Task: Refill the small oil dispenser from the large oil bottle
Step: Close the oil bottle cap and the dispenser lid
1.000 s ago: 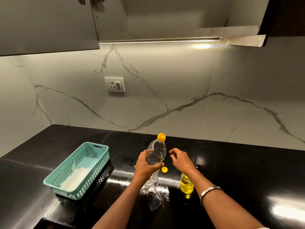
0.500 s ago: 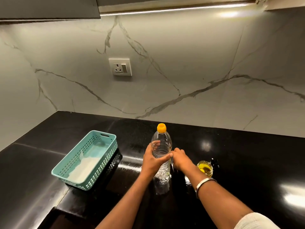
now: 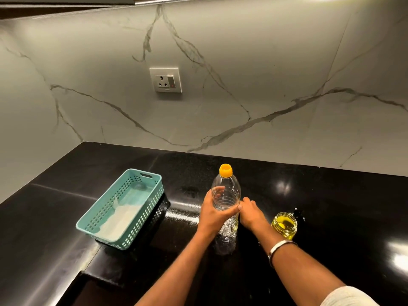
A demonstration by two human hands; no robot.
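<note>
Left hand (image 3: pixel 213 214) curls its grip round the upright, nearly empty large oil bottle (image 3: pixel 225 203) on the black counter (image 3: pixel 342 195), right hand (image 3: pixel 250 214) touching it with fingers seemingly bent, so an elbow swing could topple the uncapped, full oil dispenser (image 3: pixel 284 225) close by.

the large oil bottle (image 3: pixel 225 198) stands upright on the black counter, clear plastic, orange cap on, looking nearly empty. just to its right sits the small oil dispenser (image 3: pixel 284 225), open-topped, filled with yellow oil.
</note>
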